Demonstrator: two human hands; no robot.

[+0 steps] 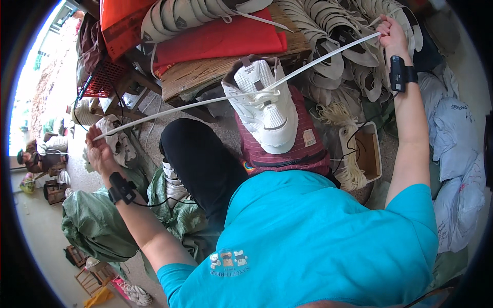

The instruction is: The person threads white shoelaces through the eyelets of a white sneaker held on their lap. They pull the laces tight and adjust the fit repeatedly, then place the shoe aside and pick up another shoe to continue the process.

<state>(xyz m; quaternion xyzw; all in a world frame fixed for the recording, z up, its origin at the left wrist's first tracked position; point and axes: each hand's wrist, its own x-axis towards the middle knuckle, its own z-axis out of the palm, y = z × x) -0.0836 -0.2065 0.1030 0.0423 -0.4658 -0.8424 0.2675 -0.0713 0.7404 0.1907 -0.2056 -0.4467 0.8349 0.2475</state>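
Wooden bench (205, 73): ahead of the person, bearing red cloth (221, 45) and a row of pale shoe uppers (179, 20)
Grey-white uppers (324, 28): piled ahead to the right, behind the lace's right span
Open box (367, 146): right of the lap, beside a cream cord bundle (352, 172); white sacks (457, 128) lie farther right
Green sack (97, 220): near the left forearm
White shoe (280, 131): on maroon striped cloth (313, 131) over the lap, toe toward the person, well apart from both hands
White lace (328, 55): drawn taut across the shoe's front
Left hand (100, 151): fingers pinching one length
Right hand (393, 33): fingers clenched around the other, held higher
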